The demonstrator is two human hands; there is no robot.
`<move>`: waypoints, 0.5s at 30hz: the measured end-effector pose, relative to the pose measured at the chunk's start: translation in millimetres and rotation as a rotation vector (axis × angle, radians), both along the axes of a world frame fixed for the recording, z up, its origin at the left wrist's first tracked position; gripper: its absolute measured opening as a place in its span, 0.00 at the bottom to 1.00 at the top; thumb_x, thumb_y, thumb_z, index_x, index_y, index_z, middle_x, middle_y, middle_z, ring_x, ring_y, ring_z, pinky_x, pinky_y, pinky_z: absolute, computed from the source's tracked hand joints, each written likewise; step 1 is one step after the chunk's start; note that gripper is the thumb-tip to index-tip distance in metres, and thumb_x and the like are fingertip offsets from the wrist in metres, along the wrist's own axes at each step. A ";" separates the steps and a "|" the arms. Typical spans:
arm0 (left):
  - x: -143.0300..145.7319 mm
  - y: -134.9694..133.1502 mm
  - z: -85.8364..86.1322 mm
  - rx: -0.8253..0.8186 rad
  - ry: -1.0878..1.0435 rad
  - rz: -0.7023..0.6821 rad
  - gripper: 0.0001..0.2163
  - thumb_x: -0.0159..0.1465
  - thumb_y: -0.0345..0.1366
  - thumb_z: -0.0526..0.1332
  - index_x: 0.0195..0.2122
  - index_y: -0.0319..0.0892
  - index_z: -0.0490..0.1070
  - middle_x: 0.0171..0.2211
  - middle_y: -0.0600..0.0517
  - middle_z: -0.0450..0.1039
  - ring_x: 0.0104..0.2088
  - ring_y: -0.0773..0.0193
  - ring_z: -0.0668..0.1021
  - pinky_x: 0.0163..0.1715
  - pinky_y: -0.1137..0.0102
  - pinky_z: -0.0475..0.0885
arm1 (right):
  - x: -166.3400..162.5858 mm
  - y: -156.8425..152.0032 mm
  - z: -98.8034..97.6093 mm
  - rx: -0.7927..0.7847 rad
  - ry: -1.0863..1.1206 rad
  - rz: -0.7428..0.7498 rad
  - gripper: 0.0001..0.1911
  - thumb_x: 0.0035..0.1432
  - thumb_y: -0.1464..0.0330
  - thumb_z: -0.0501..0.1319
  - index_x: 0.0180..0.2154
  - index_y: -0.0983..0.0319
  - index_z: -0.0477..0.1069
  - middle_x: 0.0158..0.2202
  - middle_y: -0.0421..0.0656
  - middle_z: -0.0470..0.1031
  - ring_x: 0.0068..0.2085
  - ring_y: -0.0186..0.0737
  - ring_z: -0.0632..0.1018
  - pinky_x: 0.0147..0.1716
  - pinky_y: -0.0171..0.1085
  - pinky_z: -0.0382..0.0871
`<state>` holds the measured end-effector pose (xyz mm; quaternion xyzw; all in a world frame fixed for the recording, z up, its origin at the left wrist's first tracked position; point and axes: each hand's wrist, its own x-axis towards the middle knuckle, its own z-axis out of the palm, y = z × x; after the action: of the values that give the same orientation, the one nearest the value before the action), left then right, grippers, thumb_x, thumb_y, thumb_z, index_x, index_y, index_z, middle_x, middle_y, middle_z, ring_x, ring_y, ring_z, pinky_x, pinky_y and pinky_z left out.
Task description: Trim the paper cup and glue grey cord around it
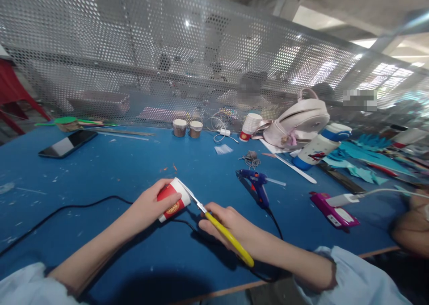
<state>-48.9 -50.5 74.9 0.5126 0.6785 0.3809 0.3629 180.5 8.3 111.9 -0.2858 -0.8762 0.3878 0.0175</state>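
Left hand [150, 202] grips tapered paper cup [174, 208], right hand [234, 226] metal-bladed scissors [222, 230].

Bright windows [393, 79] right, soft shadows, stretched edges

No word can be read with certainty. The gold emblem [173, 206] on the red-and-white paper cup [182, 202] carries lettering, tilted and blurred. The stacked cups [250, 125] bear a gold mark, too small to make out. The magenta packet [323, 208] has a white label [334, 220], its print illegible.
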 end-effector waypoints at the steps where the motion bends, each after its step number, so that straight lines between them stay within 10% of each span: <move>1: 0.3 -0.3 0.1 -0.003 0.014 -0.004 0.30 0.57 0.56 0.59 0.54 0.41 0.68 0.50 0.44 0.76 0.48 0.48 0.77 0.48 0.60 0.71 | 0.2 0.4 0.2 0.011 0.005 0.004 0.16 0.67 0.56 0.53 0.33 0.61 0.58 0.20 0.30 0.57 0.23 0.27 0.52 0.20 0.30 0.48; 15: 3.9 -3.3 6.6 0.040 0.111 0.051 0.30 0.55 0.54 0.60 0.54 0.41 0.69 0.48 0.44 0.77 0.45 0.48 0.78 0.47 0.59 0.71 | -2.7 1.8 3.5 0.001 0.014 0.014 0.17 0.67 0.56 0.53 0.31 0.60 0.56 0.19 0.30 0.58 0.22 0.27 0.54 0.21 0.30 0.48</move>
<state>-45.0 -53.9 81.5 0.5228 0.7025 0.3746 0.3047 177.7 10.1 115.3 -0.2770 -0.8782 0.3894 0.0211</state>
